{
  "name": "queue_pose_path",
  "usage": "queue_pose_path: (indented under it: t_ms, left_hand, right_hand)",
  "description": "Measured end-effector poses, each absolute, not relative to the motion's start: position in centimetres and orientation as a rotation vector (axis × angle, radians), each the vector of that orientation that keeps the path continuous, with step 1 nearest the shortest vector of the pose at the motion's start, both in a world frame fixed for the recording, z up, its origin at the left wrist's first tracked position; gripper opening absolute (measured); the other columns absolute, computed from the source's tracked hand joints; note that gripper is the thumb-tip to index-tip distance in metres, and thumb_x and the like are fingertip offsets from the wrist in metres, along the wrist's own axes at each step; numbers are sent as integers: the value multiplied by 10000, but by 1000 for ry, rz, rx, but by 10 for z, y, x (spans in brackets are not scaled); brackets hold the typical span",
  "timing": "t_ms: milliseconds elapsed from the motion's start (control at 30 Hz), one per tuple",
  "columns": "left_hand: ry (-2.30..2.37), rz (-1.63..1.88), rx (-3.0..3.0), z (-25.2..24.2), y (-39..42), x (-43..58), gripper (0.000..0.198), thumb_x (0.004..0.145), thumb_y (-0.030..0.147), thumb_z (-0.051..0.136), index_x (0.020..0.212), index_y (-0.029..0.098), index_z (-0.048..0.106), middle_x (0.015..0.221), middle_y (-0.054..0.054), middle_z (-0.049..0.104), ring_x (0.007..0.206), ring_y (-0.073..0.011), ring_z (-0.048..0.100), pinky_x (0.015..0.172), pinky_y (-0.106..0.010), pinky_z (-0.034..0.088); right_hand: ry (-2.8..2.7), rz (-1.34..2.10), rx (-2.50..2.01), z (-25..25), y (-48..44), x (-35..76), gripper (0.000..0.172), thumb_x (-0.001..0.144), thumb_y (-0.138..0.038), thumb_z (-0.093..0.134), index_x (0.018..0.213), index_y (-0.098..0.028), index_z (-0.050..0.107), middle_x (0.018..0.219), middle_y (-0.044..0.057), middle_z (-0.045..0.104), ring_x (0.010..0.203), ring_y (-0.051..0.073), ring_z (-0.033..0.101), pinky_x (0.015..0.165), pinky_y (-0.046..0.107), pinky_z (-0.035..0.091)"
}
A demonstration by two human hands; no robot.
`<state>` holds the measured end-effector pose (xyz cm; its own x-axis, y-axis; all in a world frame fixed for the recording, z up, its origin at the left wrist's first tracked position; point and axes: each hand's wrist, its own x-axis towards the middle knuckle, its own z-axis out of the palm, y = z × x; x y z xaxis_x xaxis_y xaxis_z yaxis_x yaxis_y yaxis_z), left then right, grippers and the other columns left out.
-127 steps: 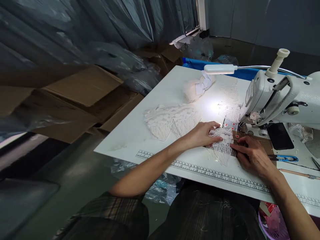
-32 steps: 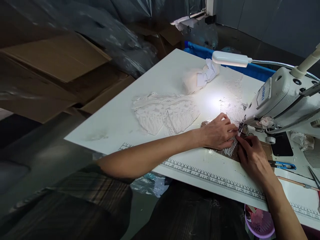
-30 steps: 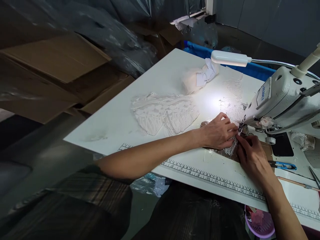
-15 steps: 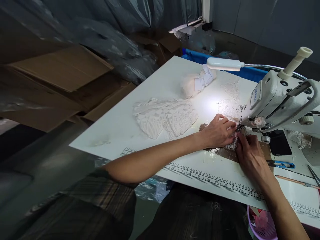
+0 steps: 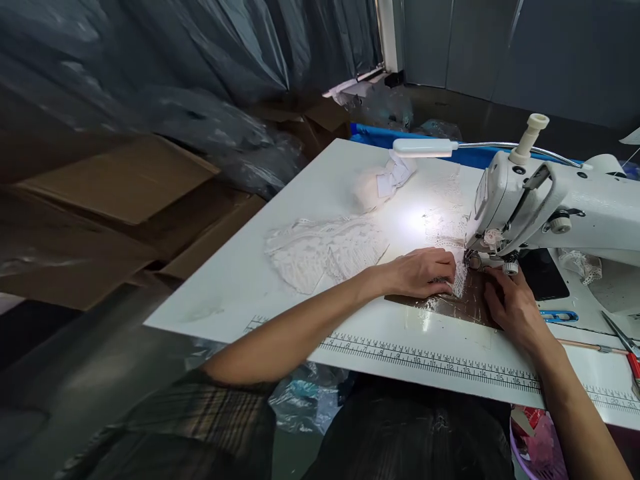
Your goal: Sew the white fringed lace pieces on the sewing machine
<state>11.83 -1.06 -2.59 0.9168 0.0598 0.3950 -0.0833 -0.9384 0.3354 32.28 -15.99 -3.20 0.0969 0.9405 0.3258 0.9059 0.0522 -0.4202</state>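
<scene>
White lace fabric point(image 5: 459, 270) lies on the brown plate point(image 5: 463, 303) in front of the sewing machine point(image 5: 500, 200), its edge close to the presser foot point(image 5: 470, 259). With curled fingers, my left hand point(image 5: 431, 272) grips the near part of the lace, left of the needle area. My right hand point(image 5: 515, 303) rests right of the presser foot, fingers bent and close together, their tips near the foot. Whatever those tips pinch, if anything, is too small to make out. More lace runs back behind the machine's needle end.
More white lace pieces point(image 5: 325, 253) and a pale bundle with white cloth point(image 5: 387, 183) lie leftward. A lamp point(image 5: 425, 147) hangs over the table. A dark phone point(image 5: 544, 275), blue thread snips point(image 5: 559, 316) and scissors point(image 5: 620, 332) lie rightward. Cardboard boxes point(image 5: 120, 180) stand left.
My left hand has closed more and drawn slightly left from the needle. My right hand has shifted right, away from the lace, opening a gap between the hands. The view has turned somewhat.
</scene>
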Motion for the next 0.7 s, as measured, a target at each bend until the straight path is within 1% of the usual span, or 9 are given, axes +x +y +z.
queue_pose_path:
  t_ms: [100,200,267,367,467,600,700]
  left_hand:
    - [10,599,2661,-27,-10,120,209,961,284,600,846,144,704,897,-59,692,812,-142,649,771,-297,532]
    - [28,580,2592,-24,-11,120,203,963,275,594,856,149,712,910,-60,706,810,-137,665,761,-290,554]
    - [34,608,2557,-22,-12,120,212,979,257,555,878,141,700,909,-66,712,810,-137,673,746,-286,573]
    - [62,807,2502,-21,-16,122,197,986,218,499,920,130,663,890,-68,718,816,-134,681,722,-278,594]
    - [39,991,2497,-23,-18,125,170,977,213,497,931,133,640,889,-70,728,841,-140,689,739,-290,603]
    - [-26,925,2604,-28,-20,127,202,981,228,480,913,145,651,923,-81,739,870,-156,694,798,-330,592]
    - [-44,854,2687,-32,-20,127,205,974,212,478,916,149,664,912,-66,743,853,-158,689,794,-326,571]
  right_hand:
    - [-1802,94,-1837,-32,-160,322,282,914,-294,452,1062,-192,670,1079,120,595,810,202,612,757,377,553]
    - [-1805,83,-1811,-32,-159,323,293,919,-280,445,1065,-182,679,1059,120,602,795,197,618,754,371,561]
    - [-1817,72,-1801,-32,-160,322,305,927,-276,442,1084,-179,684,1025,115,605,789,195,621,743,364,565]
    - [-1903,69,-1748,-30,-161,316,355,944,-274,435,1204,-180,659,1015,119,595,836,204,624,748,358,568]
    - [-2093,84,-1633,-28,-161,308,388,931,-222,453,1272,-226,639,1034,118,579,906,221,605,780,373,565]
    - [-2201,66,-1590,-28,-160,304,417,891,-155,478,1245,-265,670,1015,117,567,917,240,574,780,401,560]
    - [-2202,83,-1583,-28,-160,304,415,885,-149,482,1230,-263,684,1021,122,569,927,246,570,782,410,565]
